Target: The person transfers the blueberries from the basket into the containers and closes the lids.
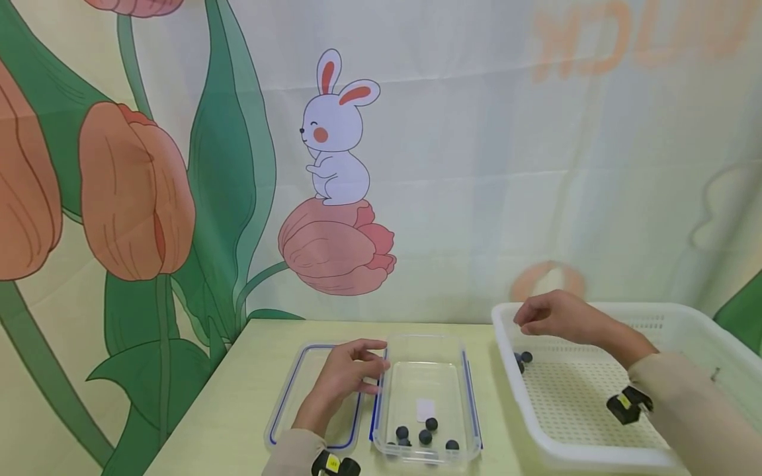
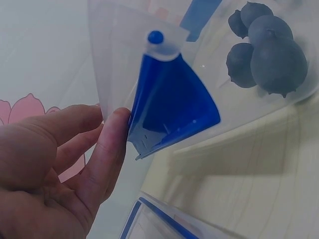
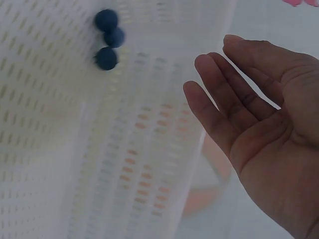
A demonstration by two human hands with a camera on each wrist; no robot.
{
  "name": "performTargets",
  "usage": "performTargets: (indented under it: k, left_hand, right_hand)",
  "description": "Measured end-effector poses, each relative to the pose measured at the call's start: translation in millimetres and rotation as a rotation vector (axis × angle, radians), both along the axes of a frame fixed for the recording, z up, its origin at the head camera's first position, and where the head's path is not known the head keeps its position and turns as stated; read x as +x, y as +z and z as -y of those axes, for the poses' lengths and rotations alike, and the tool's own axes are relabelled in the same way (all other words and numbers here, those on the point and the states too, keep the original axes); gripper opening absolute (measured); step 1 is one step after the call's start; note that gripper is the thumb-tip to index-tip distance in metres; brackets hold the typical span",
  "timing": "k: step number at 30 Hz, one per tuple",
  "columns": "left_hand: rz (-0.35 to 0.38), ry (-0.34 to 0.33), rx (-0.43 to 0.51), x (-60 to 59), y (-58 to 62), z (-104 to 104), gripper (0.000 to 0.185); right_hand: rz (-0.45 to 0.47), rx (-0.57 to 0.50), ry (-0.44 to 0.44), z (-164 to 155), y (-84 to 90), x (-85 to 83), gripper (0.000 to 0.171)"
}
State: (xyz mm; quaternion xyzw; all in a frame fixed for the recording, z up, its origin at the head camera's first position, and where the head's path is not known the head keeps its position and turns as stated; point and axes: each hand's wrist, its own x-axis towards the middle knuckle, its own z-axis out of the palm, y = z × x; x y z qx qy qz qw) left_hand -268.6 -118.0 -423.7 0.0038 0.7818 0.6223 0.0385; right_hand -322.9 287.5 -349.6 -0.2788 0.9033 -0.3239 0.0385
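Observation:
A clear plastic container (image 1: 458,390) with blue side clasps stands on the table and holds several blueberries (image 1: 425,436). My left hand (image 1: 376,367) rests against its left wall with fairly straight fingers. In the left wrist view the left hand (image 2: 107,124) has its thumb on the blue clasp (image 2: 172,107), with the blueberries (image 2: 271,52) behind the wall. My right hand (image 1: 525,324) hovers open and empty over the near-left corner of a white perforated basket (image 1: 595,396). A few blueberries (image 1: 523,359) lie below it. In the right wrist view the right hand (image 3: 224,69) shows a bare palm beside those blueberries (image 3: 106,40).
The container's lid (image 1: 297,390), clear with a blue seal, lies flat on the table under my left wrist. A printed cloth backdrop (image 1: 333,165) hangs right behind the pale green table (image 1: 238,410). The table's left edge runs close beside the lid.

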Motion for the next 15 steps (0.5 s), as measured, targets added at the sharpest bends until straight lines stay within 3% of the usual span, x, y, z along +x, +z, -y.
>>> performTargets:
  k: [6, 15]
  left_hand:
    - [0.001, -0.001, 0.004, -0.2, 0.0, 0.7, 0.042]
    - [0.004, -0.012, 0.017, -0.5, -0.6, 1.2, 0.041]
  right_hand:
    - [0.077, 0.033, 0.042, -4.9, -18.9, -9.1, 0.008]
    - [0.023, 0.139, 0.101, -5.9, -37.1, -11.4, 0.010]
